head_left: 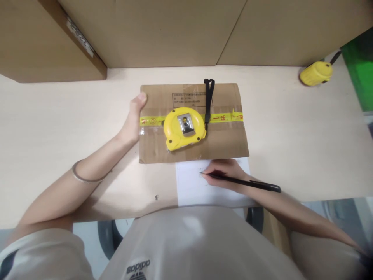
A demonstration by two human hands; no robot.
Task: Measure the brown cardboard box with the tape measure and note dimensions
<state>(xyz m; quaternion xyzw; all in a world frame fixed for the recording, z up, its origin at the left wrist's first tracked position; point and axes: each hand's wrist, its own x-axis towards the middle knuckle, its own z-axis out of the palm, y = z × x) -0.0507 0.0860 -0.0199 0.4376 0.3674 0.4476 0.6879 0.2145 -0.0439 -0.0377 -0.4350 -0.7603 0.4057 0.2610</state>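
Observation:
My left hand [134, 118] grips the left edge of a small cardboard box [227, 140], its thumb at the upper left corner and the other fingers hidden. Yellow printed tape [223, 117] runs across the box. On top lies a yellow tape measure [184, 128] with a metal belt clip and a black wrist strap [209, 99]. Between the fingers of my right hand [225, 173] is a black pen [250, 183], its tip at a small drawn mark on a white sheet of paper [189, 190]. The box covers the far edge of the paper.
Large cardboard boxes [163, 35] line the back of the pale table [279, 136]. Another cardboard box [52, 42] stands at the back left. A second yellow tape measure [316, 74] rests at the far right. The table's front edge is close to my body.

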